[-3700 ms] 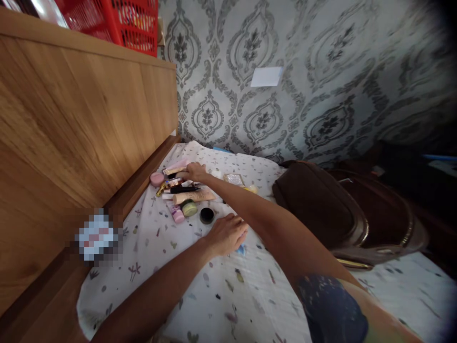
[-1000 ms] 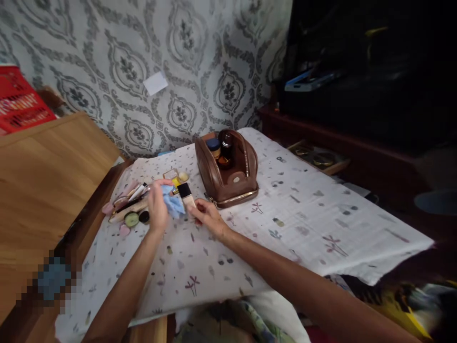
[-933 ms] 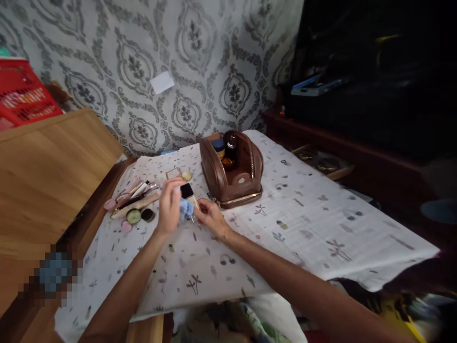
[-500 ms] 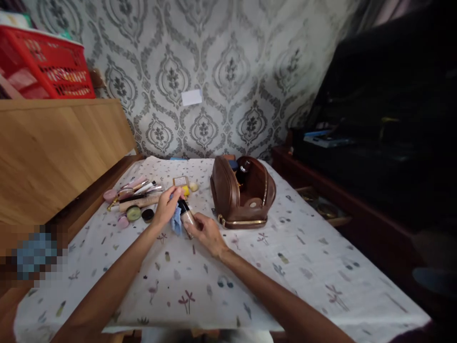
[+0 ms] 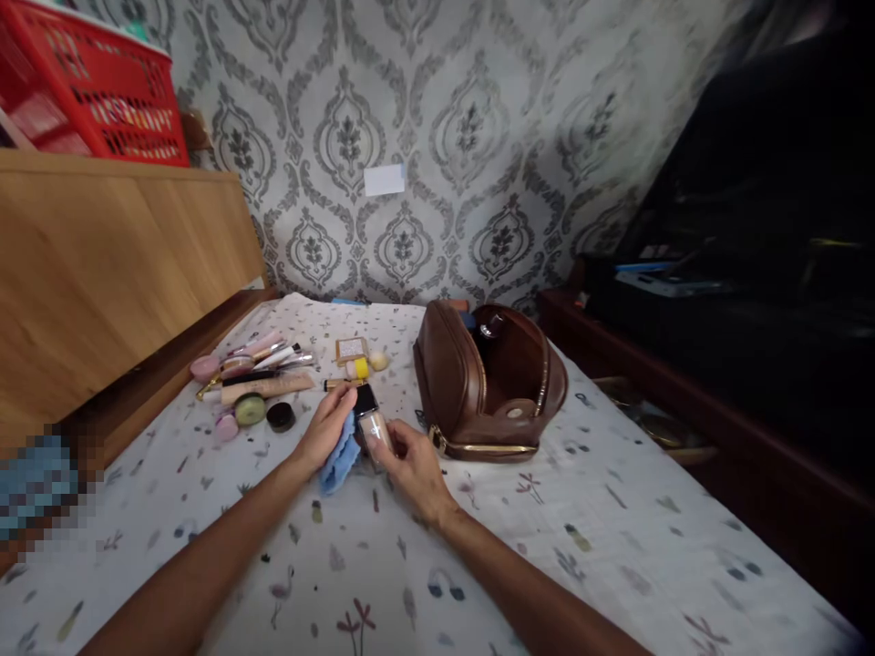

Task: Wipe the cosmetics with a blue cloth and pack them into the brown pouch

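My right hand is closed around the lower part of a foundation bottle, clear with beige content and a black cap. In my left hand a blue cloth is bunched, its fingers closed beside the bottle's cap. Right of my hands stands a brown makeup bag, unzipped and gaping, with a dark-capped item inside. To the left lies a pile of cosmetics: a beige tube, a green round jar, a black round pot and several brushes and pencils.
Beyond my hands sit a small framed compact, a yellow-capped item and a cream-coloured ball. A wooden panel with a red basket borders the left. An open drawer is at the right.
The view has shifted closer and a little left. My left hand and the blue cloth have moved down from the cap's top to the bottle's side. My right hand keeps hold of the bottle.
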The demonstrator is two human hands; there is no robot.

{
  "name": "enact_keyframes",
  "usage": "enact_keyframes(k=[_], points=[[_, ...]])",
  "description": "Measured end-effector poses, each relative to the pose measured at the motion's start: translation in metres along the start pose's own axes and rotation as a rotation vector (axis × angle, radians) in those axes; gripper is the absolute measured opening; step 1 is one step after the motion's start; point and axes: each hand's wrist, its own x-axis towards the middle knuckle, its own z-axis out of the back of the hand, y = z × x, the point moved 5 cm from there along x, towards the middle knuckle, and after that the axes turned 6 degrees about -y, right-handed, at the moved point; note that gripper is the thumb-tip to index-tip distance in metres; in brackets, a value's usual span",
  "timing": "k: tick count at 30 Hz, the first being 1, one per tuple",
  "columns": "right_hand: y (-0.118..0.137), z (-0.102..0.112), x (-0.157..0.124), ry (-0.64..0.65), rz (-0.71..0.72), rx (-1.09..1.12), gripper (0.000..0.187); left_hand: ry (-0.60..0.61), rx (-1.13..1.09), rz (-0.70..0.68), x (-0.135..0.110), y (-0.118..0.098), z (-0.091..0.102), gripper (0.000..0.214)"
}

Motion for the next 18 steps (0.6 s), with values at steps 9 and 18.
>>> enact_keyframes(k=[9, 18], points=[[0.005, 0.002, 0.0, 0.01, -0.048, 0.05, 0.035, 0.018, 0.095, -0.111, -0.002, -0.001, 0.001, 0.033], [0.003, 0.005, -0.005, 0.023, -0.095, 0.174, 0.038, 0.11, 0.218, -0.21, -0.009, -0.018, -0.003, 0.033]])
